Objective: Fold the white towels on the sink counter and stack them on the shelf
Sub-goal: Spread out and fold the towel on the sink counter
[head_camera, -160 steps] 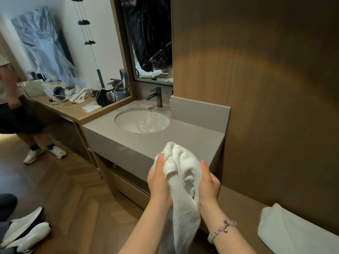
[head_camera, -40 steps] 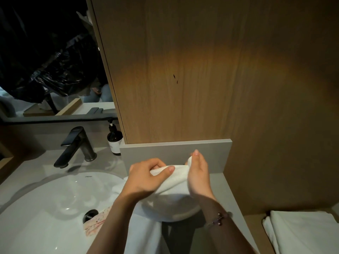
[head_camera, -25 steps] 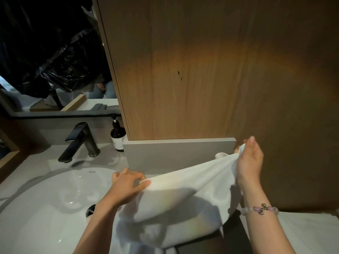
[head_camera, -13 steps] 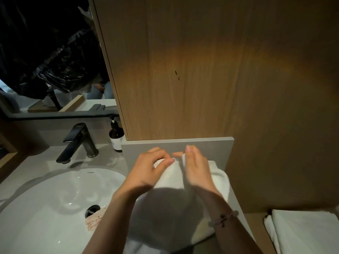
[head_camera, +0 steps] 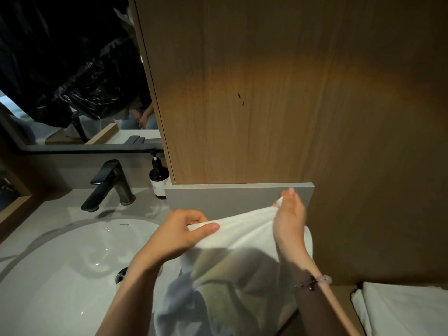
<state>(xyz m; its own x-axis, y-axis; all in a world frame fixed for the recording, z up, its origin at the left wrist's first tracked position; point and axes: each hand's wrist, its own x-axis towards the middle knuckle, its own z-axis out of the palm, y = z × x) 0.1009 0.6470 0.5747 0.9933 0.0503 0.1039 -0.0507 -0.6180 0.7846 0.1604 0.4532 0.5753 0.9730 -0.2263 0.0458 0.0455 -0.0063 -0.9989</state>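
The left hand pinches one upper corner of the white terry towel between thumb and curled fingers; the right hand pinches the other corner. The towel is stretched between them above the grey stone sink counter, its lower part drooping beside the white round basin. A second white folded towel lies on the lower wooden shelf to the right.

white towel, black faucet, brown wood-grain panel, white basin

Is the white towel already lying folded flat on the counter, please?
No, the left hand and the right hand pinch the white towel by its top edge, stretched between them, while the rest hangs crumpled.
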